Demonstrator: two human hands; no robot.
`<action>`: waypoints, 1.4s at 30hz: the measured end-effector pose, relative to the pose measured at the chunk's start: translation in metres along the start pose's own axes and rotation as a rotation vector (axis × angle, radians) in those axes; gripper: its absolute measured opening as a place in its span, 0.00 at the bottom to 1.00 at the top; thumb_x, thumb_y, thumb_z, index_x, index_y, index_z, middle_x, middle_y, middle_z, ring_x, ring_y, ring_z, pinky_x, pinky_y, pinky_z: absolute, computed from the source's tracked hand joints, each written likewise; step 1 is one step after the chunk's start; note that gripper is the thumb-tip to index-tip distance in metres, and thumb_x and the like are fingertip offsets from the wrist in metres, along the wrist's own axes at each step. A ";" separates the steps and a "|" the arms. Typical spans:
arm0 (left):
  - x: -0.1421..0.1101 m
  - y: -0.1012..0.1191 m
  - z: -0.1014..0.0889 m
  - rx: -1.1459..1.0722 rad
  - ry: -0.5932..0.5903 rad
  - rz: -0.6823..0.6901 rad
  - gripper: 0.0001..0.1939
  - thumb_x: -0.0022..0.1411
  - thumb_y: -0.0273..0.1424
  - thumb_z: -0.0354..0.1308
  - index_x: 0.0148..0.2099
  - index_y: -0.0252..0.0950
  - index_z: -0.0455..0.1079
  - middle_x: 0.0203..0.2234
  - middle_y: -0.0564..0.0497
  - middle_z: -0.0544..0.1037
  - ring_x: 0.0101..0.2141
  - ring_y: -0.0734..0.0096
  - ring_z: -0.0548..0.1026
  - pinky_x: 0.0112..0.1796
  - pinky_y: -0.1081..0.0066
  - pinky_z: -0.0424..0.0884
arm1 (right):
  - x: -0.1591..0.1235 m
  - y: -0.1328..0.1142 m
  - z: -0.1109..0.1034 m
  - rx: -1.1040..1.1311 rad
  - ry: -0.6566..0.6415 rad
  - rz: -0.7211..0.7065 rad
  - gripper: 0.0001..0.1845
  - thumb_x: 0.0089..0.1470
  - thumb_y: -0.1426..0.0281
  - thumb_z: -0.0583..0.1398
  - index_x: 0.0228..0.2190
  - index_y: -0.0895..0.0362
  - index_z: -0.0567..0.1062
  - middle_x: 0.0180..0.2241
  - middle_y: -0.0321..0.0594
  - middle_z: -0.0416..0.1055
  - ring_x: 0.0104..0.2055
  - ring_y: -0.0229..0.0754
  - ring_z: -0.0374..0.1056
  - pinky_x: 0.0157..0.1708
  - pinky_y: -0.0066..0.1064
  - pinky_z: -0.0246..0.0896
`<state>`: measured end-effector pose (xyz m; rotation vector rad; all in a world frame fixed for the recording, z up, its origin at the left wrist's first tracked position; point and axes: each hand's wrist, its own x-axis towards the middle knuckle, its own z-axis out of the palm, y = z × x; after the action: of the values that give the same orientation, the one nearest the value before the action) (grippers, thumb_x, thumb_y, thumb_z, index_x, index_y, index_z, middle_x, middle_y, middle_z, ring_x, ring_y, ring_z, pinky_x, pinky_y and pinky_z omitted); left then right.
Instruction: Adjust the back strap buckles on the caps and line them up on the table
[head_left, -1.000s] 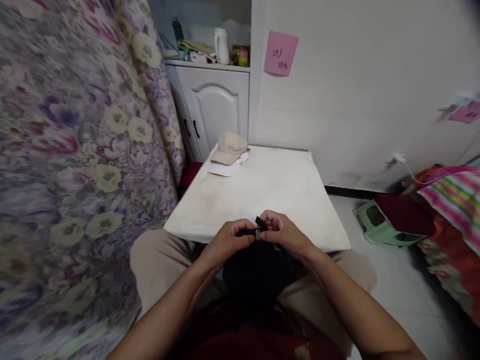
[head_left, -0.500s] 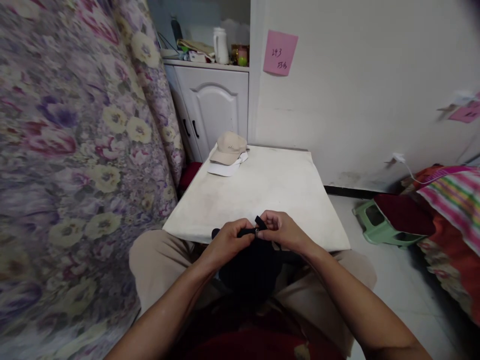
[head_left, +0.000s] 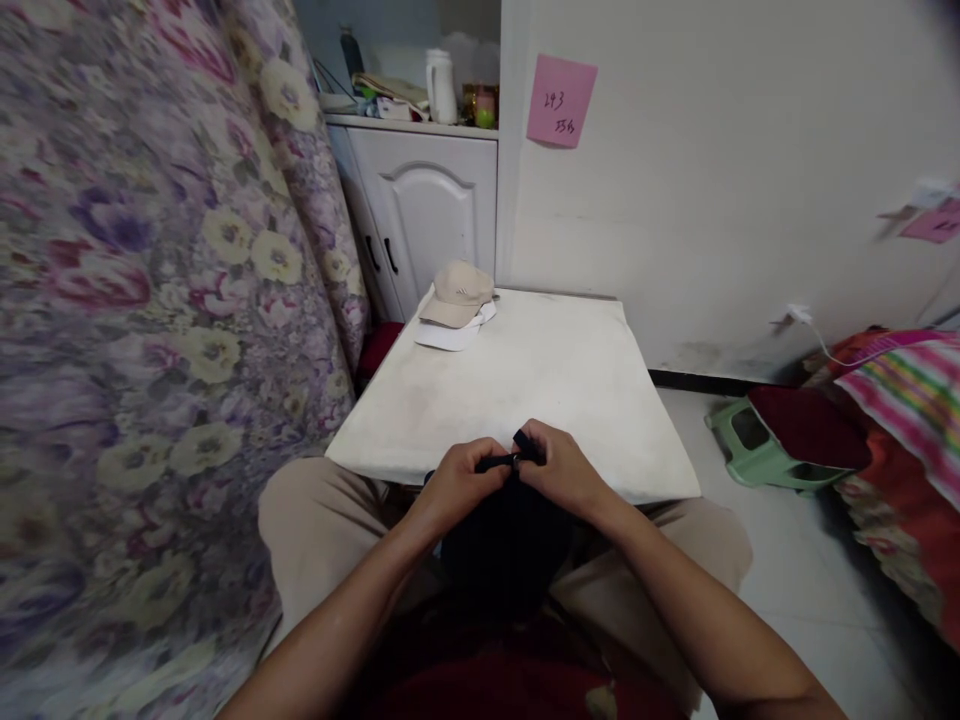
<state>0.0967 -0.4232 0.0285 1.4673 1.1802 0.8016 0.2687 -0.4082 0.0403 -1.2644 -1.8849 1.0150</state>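
Observation:
A black cap (head_left: 504,545) hangs over my lap at the table's near edge, its strap held up between both hands. My left hand (head_left: 466,478) pinches the strap (head_left: 491,463) on the left of a small metal buckle (head_left: 516,460). On the buckle's other side, my right hand (head_left: 556,465) grips the strap near its loose end (head_left: 523,439), which sticks up above the fingers. A beige cap (head_left: 459,292) rests on top of a white cap (head_left: 444,338) at the table's far left corner.
The white-covered table (head_left: 547,380) stands in front of my knees. A floral curtain (head_left: 172,330) hangs close on the left. Behind are a white cabinet (head_left: 431,210) and a wall with a pink note (head_left: 562,100). A green stool (head_left: 750,445) is at the right.
My right hand has turned slightly, its fingers closing more over the strap by the buckle. The black cap has shifted a little. My left hand stays almost in place.

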 end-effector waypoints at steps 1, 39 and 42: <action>0.000 -0.001 0.000 -0.010 -0.001 -0.003 0.08 0.56 0.35 0.58 0.32 0.34 0.70 0.23 0.56 0.70 0.25 0.74 0.64 0.25 0.76 0.58 | 0.000 0.001 0.000 0.020 -0.002 0.010 0.06 0.42 0.77 0.56 0.26 0.56 0.67 0.23 0.30 0.64 0.27 0.36 0.60 0.26 0.26 0.52; 0.005 -0.008 0.005 -0.091 -0.020 -0.088 0.10 0.53 0.36 0.60 0.30 0.33 0.71 0.19 0.57 0.68 0.21 0.76 0.63 0.24 0.76 0.56 | -0.002 0.023 0.007 0.323 -0.028 0.101 0.06 0.43 0.73 0.60 0.25 0.56 0.65 0.21 0.28 0.61 0.22 0.33 0.55 0.23 0.25 0.48; 0.003 -0.006 0.004 -0.084 -0.041 -0.071 0.10 0.54 0.35 0.59 0.31 0.33 0.71 0.19 0.57 0.68 0.21 0.76 0.64 0.25 0.76 0.56 | -0.002 0.021 0.005 0.340 -0.044 0.113 0.06 0.42 0.73 0.60 0.25 0.56 0.66 0.21 0.28 0.62 0.23 0.33 0.56 0.23 0.25 0.49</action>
<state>0.1000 -0.4217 0.0217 1.3599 1.1482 0.7595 0.2746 -0.4065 0.0193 -1.1626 -1.6000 1.3662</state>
